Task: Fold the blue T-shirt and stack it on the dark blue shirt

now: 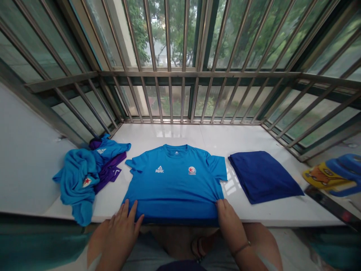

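Blue T-shirt (pixel 175 184) spread flat, front up, on white counter (pixel 270 212), both hands at its hem.

Shirt is soft smooth knit, short sleeves out to each side, small white logo and round badge on chest; it lies mid-counter, hem at the near edge. Left hand (pixel 120 229) lies palm down, fingers spread, fingertips on the hem's left corner. Right hand (pixel 229 220) pinches the hem's right corner, thin band on the wrist. Left of the shirt, a crumpled heap of lighter blue and purple garments (pixel 86 175), one piece hanging over the edge. Right of it, a dark blue folded cloth (pixel 263 177), a neat rectangle. Counter is glossy, stone-like, set in a bay of metal window bars (pixel 169 94), trees outside. Far right, yellow-and-blue items (pixel 331 175), probably slippers, partly cut off.
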{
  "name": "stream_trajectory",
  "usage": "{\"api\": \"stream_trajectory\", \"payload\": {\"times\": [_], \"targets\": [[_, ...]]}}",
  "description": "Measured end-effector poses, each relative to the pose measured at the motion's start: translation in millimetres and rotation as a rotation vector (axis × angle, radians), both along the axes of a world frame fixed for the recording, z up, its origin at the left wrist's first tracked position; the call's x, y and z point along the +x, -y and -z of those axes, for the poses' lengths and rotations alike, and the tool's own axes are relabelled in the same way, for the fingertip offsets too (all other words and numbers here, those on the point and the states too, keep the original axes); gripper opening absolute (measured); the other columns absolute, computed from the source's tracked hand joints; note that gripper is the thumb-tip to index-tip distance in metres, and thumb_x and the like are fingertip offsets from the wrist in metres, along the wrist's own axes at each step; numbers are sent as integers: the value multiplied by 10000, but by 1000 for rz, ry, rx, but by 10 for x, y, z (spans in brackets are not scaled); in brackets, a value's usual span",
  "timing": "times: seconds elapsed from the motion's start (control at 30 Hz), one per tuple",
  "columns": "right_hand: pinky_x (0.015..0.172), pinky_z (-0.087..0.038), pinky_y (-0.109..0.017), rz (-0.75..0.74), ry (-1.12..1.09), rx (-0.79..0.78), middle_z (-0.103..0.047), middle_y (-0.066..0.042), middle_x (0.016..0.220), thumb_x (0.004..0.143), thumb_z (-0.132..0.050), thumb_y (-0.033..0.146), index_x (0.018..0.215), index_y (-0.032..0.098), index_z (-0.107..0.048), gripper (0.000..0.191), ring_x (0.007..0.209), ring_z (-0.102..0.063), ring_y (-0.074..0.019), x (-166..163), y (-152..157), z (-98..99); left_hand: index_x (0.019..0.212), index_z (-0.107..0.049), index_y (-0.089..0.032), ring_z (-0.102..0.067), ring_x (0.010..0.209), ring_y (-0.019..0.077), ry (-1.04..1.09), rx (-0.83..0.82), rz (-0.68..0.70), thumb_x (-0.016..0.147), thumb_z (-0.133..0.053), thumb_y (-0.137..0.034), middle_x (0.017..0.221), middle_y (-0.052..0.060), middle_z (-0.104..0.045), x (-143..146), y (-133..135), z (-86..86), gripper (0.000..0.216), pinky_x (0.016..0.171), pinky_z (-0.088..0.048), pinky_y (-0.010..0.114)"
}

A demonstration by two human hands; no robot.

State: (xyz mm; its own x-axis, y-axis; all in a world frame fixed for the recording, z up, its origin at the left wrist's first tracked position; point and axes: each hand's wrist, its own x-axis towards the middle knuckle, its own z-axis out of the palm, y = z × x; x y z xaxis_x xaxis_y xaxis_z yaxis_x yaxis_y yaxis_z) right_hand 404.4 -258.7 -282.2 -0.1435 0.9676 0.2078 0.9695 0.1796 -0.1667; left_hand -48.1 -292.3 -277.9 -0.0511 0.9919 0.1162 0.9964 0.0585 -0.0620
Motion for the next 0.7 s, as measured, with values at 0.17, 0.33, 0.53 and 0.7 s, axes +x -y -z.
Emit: {"api": "stream_trajectory", "payload": {"times": [0.17, 0.33, 0.53, 0.7], "targets": [[692, -501, -317, 46, 63, 47, -707, -59, 964, 997, -417, 23, 1029, 257, -621, 312, 785, -712, -213, 13, 311, 39, 1427, -719, -149, -644, 1373, 379, 89, 55, 45, 1087, -426, -489, 1508, 205, -673, 68, -283, -25, 564, 1199, -481, 548], [809, -558, -401, -81, -10, 139, -732, -99, 1054, 1117, -516, 363, 1056, 260, -679, 202, 926, -715, -276, -40, 162, -141, 1430, -675, -82, -624, 1391, 343, 223, 180, -20, 1100, -327, -379, 1484, 231, -674, -130, -1025, -77, 564, 1207, -473, 497], [1173, -482, -532, -181, -76, 301, -668, -137, 1502, 1107, -552, 377, 1352, 239, -691, 314, 1419, -600, -336, -305, -267, -131, 1324, -707, -1, -604, 1317, 455, 180, 29, -289, 1041, -387, -470, 1345, 327, -682, -676, -1950, -229, 635, 1104, -493, 574], [1218, -452, -579, -138, -90, 203, -648, -150, 1558, 1075, -567, 331, 1392, 204, -696, 365, 1469, -578, -349, -429, -448, 23, 1294, -770, -153, -619, 1282, 398, 225, -4, -174, 957, -569, -567, 1371, 219, -671, -751, -2346, -327, 570, 1111, -498, 491]]}}
